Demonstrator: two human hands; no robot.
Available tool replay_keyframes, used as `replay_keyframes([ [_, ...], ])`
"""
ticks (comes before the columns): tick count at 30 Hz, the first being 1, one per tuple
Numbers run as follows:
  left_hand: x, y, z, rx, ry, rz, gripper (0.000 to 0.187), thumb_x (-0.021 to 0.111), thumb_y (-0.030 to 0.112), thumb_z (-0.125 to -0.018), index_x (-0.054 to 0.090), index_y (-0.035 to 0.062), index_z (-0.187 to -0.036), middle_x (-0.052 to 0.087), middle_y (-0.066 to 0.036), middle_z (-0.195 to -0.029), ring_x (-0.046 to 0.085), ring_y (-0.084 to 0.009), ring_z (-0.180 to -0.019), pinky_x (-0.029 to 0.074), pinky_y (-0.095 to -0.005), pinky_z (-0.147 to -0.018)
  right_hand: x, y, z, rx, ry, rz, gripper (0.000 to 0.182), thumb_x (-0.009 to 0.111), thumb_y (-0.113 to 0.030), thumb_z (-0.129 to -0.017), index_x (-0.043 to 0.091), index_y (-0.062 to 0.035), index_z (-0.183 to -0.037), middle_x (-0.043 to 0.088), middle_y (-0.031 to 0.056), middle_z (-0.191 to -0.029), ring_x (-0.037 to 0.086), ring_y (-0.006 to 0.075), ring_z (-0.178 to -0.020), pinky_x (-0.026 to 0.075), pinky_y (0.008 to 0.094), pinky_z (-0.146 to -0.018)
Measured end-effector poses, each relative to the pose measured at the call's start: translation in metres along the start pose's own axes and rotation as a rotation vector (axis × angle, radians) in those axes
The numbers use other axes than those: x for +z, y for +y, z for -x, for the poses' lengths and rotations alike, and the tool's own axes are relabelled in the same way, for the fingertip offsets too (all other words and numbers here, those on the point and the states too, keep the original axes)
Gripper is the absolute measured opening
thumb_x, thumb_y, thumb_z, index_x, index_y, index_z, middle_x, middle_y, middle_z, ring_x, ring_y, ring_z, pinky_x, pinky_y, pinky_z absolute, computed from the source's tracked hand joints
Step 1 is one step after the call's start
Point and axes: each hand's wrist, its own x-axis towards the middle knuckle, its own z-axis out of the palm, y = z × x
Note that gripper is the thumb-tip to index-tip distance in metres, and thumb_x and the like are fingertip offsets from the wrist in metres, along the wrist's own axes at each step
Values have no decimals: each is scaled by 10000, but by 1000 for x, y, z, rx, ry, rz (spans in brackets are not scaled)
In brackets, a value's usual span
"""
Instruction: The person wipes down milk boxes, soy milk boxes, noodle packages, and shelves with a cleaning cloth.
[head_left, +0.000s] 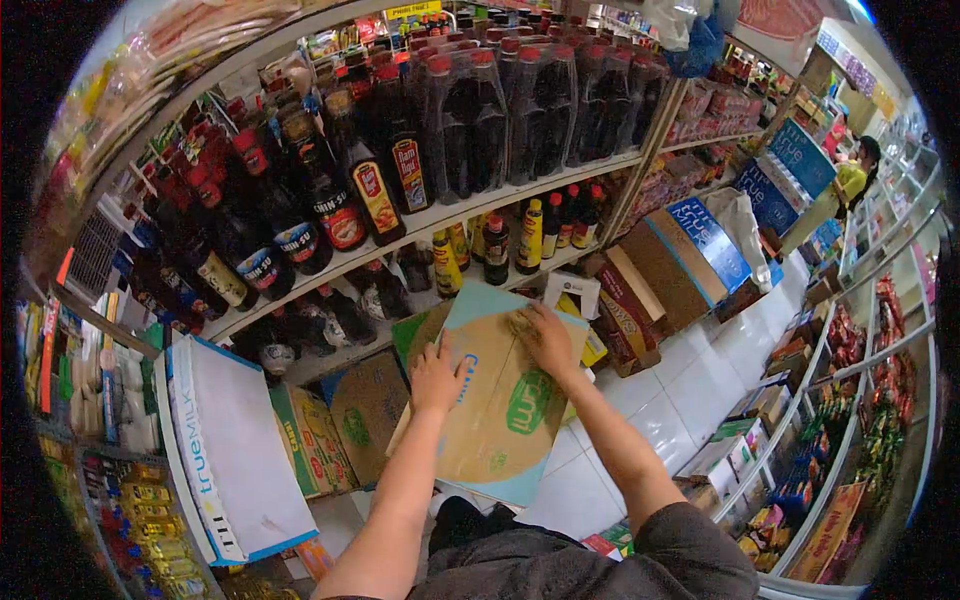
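A brown and light-blue cardboard box [490, 420] with green and blue print is in front of me, below the bottle shelf. My left hand [440, 378] lies on its left part with the fingers spread. Near its upper right edge, my right hand [545, 338] has its fingers bent around a small brownish thing that I cannot make out. Other cartons [355, 415] stand to the left of the box, partly hidden behind my left arm.
Dark sauce bottles [400, 160] fill the shelves ahead. A white and blue carton [235, 450] stands at left. More cartons [680, 260] sit at right beside the tiled floor [660, 430]. Racks of packets [850, 380] line the right side. A person [855, 175] is far back right.
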Motion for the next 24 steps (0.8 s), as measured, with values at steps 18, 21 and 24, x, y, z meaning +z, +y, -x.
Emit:
replay_keyframes([
  [18, -8, 4, 26, 393, 216, 90, 675, 500, 449, -828, 234, 161, -1377, 243, -157, -1392, 245, -323, -1273, 194, -459, -1040, 47, -65, 104, 197, -25, 474, 553, 443, -330, -840, 348, -17, -1286, 268, 238, -1361, 263, 356, -1263, 193, 464, -1036],
  [21, 30, 26, 20, 386, 213, 156, 700, 553, 433, -787, 279, 131, -1356, 261, -163, -1383, 249, -312, -1274, 175, -458, -1044, 49, -62, 105, 173, 46, 473, 534, 466, -299, -833, 364, -31, -1283, 299, 207, -1352, 271, 345, -1253, 201, 472, -1022],
  [24, 44, 34, -9, 323, 310, 72, 676, 584, 415, -760, 352, 111, -1317, 286, -166, -1368, 256, -309, -1271, 161, -458, -1049, 50, -66, 103, 216, 48, 459, 538, 471, -303, -829, 365, -32, -1283, 301, 210, -1349, 274, 348, -1251, 207, 463, -1024],
])
